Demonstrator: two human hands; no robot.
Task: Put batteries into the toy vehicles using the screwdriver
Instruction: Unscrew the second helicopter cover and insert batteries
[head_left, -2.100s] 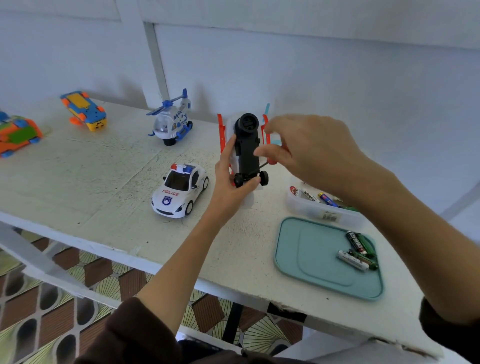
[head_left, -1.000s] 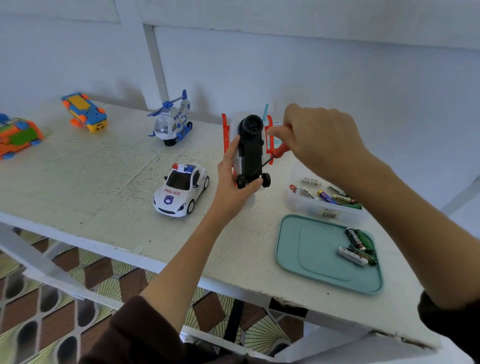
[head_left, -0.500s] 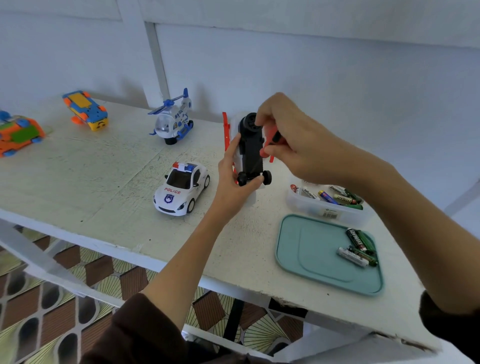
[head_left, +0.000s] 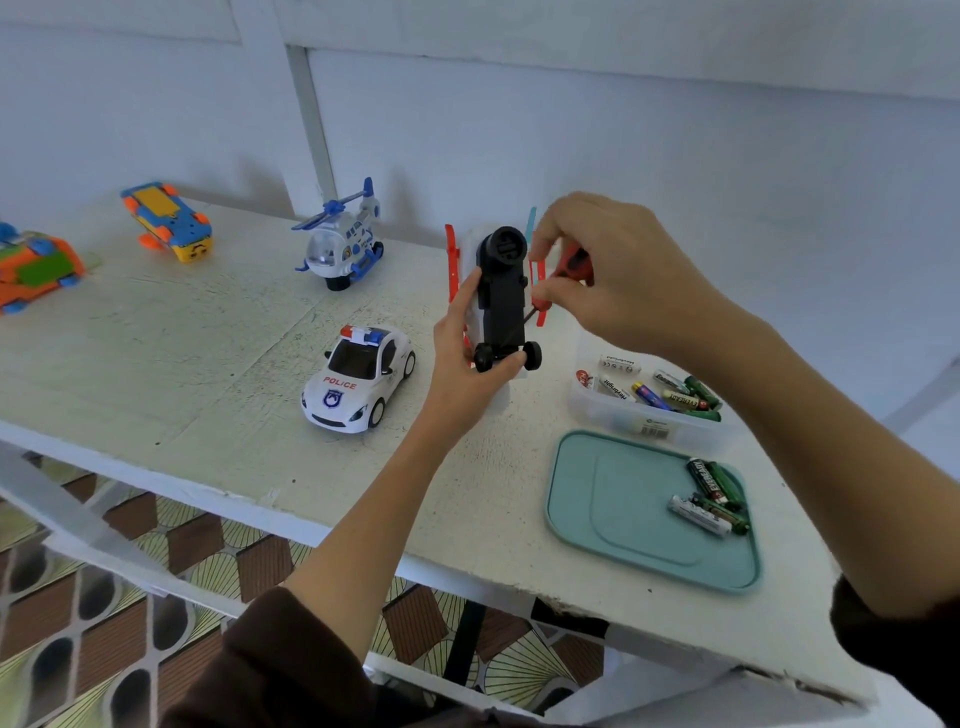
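My left hand grips a white toy helicopter with red skids, turned so its black underside and small wheels face me. My right hand pinches a red-handled screwdriver, whose dark tip touches the right side of the black base. Several batteries lie on a teal tray at the right. More batteries fill a clear plastic box behind the tray.
A white police car stands left of my left hand. Behind it stands a blue-and-white helicopter. A yellow-and-blue toy and an orange-and-green toy lie at the far left. The white table ends at a front edge above a patterned floor.
My right hand drew back from the top of the black base to its right side, and the screwdriver tip now meets the base lower down. The left hand kept the helicopter still.
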